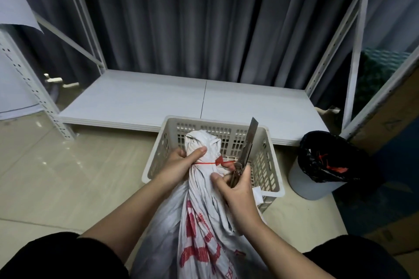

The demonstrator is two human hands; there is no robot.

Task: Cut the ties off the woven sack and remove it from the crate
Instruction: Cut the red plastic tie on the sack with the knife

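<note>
left hand (181,161) grips sack (204,199) neck | right hand (238,190) holds knife (248,145), blade up | tie (207,163) runs crosswise, just left of knife | crate (269,161) beneath

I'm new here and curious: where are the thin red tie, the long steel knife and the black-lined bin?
Thin red tie (205,163): head view, strand across the sack's neck.
Long steel knife (251,137): head view, mid-blade.
Black-lined bin (305,180): head view, grey outer wall.
</note>
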